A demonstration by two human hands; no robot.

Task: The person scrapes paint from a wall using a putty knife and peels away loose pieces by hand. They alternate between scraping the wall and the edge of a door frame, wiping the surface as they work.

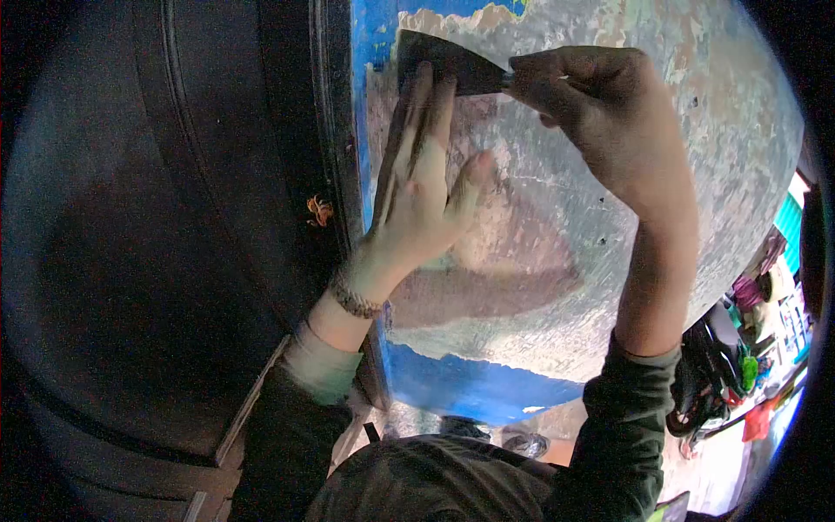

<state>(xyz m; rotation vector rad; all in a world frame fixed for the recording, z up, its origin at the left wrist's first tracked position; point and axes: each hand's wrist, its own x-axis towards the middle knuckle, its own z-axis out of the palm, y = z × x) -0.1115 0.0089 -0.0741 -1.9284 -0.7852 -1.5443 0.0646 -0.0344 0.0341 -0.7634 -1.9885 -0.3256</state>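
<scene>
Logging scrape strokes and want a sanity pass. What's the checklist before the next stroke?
1. Right hand closed on scraper handle: ok.
2. Left hand fingers flat on the blade: ok.
3. Blade angle to the wall: cannot tell.
4. Blade corner apart from the door frame: ok, a blue strip lies between them.
5. Area beside the blade stripped: not ok, blue paint is on it.
6. Left fingertips behind the cutting edge: cannot tell.
</scene>
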